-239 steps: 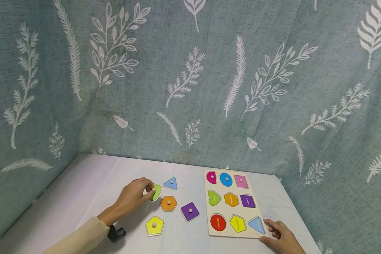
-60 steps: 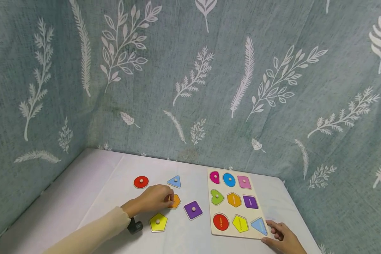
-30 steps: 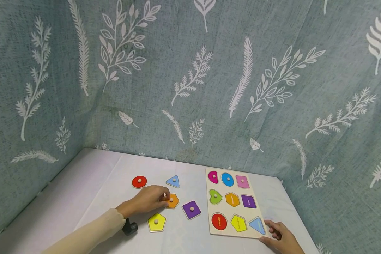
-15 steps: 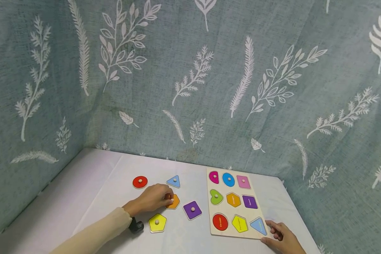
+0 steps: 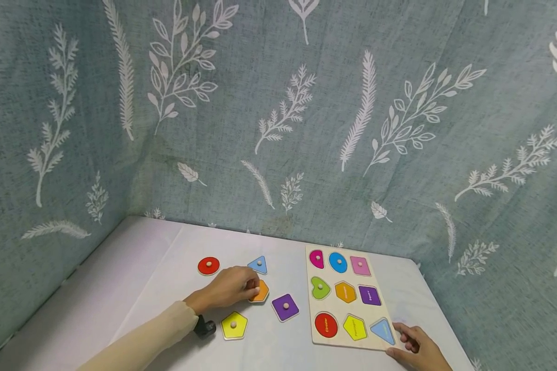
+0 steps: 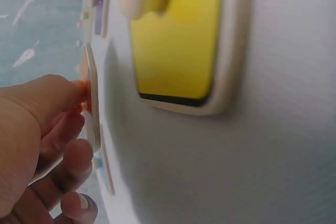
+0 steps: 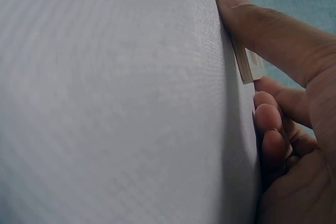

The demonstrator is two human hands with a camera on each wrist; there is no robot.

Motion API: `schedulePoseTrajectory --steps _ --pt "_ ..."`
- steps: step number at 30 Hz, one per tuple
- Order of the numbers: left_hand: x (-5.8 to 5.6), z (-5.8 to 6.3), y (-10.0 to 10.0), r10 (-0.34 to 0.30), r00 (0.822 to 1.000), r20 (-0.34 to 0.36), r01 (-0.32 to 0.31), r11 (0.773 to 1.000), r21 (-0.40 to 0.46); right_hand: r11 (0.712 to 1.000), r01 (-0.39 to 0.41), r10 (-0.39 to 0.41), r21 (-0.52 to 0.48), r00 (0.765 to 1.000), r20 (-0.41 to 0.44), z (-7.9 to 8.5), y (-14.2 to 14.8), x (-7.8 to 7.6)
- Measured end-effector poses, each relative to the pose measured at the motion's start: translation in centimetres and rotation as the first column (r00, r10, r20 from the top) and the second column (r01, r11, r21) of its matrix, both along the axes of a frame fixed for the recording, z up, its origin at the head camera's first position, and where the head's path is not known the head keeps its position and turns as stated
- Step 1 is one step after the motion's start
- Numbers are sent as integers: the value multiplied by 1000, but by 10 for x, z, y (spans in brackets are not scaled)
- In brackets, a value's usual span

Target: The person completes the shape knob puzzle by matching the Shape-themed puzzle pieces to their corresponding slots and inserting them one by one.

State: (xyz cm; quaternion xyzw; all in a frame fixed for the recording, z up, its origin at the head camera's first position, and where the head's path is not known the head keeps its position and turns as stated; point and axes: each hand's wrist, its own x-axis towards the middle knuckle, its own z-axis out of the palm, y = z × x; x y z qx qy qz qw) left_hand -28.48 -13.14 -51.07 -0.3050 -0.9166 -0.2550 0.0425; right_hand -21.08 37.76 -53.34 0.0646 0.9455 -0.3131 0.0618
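My left hand (image 5: pixel 229 287) pinches the orange hexagon piece (image 5: pixel 262 293) by its knob. In the left wrist view that hexagon piece (image 6: pixel 93 103) stands slightly off the white table, its edge toward the camera. At the board's near right corner, my right hand (image 5: pixel 421 351) holds the wooden puzzle board (image 5: pixel 341 307) between thumb and index finger. The right wrist view shows the thumb against the board's edge (image 7: pixel 240 59), the other fingers curled. Knobbed pieces fill the top row and the green heart slot (image 5: pixel 319 292); the other slots show printed shapes.
Loose knobbed pieces lie around my left hand: a red circle (image 5: pixel 208 266), a blue triangle (image 5: pixel 261 266), a purple square (image 5: pixel 291 312) and a yellow pentagon (image 5: pixel 239 332). A leaf-patterned cloth (image 5: pixel 278 129) rises behind the table (image 5: pixel 158 273).
Eight seconds ago my left hand held the green heart, which now sits in the board. The hand has since moved to the orange hexagon and gripped it. My right hand stays at the corner.
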Motion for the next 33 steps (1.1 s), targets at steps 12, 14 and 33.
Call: schedulePoseTrajectory --steps 12,14,33 --pt "-2 10 8 -30 999 -38 31 999 29 999 8 -7 -44 1000 3 -3 2 1" --pt "-2 12 11 -32 999 -38 33 999 35 999 9 -9 -37 1000 3 -3 2 0" --pt "-15 31 49 -91 994 -55 93 995 29 999 13 -12 -52 1000 17 -2 0 0"
